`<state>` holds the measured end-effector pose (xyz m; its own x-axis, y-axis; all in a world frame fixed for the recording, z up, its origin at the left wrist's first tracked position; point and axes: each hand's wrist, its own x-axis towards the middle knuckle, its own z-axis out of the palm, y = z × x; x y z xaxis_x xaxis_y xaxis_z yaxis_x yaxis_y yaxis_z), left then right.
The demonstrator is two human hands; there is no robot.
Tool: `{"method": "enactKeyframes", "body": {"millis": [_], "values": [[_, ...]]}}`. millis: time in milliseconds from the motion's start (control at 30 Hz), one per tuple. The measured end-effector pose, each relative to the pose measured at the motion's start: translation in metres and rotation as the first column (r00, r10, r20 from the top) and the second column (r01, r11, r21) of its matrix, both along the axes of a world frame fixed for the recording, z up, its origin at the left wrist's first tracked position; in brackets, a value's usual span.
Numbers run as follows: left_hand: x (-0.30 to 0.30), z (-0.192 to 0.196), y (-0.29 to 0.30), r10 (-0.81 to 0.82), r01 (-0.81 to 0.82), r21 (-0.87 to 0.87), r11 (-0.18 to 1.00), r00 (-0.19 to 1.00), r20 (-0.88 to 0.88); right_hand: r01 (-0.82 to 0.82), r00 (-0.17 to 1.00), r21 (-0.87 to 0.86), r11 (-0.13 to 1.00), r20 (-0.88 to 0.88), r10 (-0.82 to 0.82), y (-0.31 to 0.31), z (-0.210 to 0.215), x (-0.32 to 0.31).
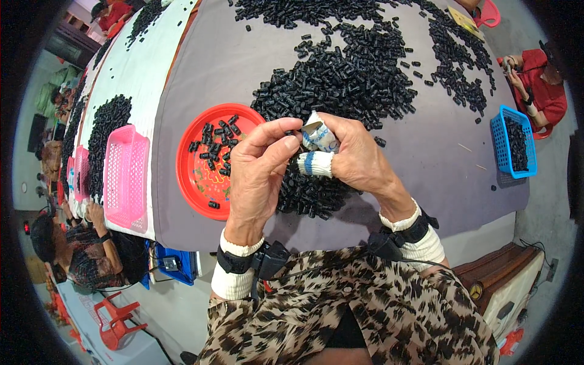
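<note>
My left hand (258, 164) is closed in a pinch at mid-view, with a small black cylindrical piece (296, 134) partly showing at its fingertips. Close beside it, my right hand (359, 152) is curled shut. White wrapping with blue print (319, 139) covers its index finger area, and a white knitted sleeve with a blue stripe (315, 163) sits around its thumb. What the right fingers grip is hidden. Beneath and beyond both hands spreads a large heap of black cylindrical pieces (340, 85). A red round tray (193, 201) with several black pieces lies left of my left hand.
Pink baskets (126, 179) stand on the white table at left. At the right edge sits a blue basket (500, 146) of black pieces, near a person in red (547, 91). Another person (85, 249) works at lower left, near a red stool (115, 322).
</note>
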<state>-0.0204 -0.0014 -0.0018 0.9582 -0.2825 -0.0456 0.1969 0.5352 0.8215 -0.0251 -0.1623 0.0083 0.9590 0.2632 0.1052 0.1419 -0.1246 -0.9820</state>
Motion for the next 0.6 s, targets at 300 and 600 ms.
{"method": "enactKeyframes", "body": {"millis": [300, 600], "values": [[-0.001, 0.002, 0.000, 0.039, -0.038, 0.010, 0.999, 0.999, -0.024, 0.043, 0.998, 0.070, 0.997, 0.033, -0.046, 0.004, -0.012, 0.003], [-0.002, 0.000, -0.002, 0.022, -0.022, -0.015, 1.000, 1.000, -0.003, 0.076, 0.996, 0.076, 0.994, 0.038, -0.079, 0.002, -0.013, 0.006]]}}
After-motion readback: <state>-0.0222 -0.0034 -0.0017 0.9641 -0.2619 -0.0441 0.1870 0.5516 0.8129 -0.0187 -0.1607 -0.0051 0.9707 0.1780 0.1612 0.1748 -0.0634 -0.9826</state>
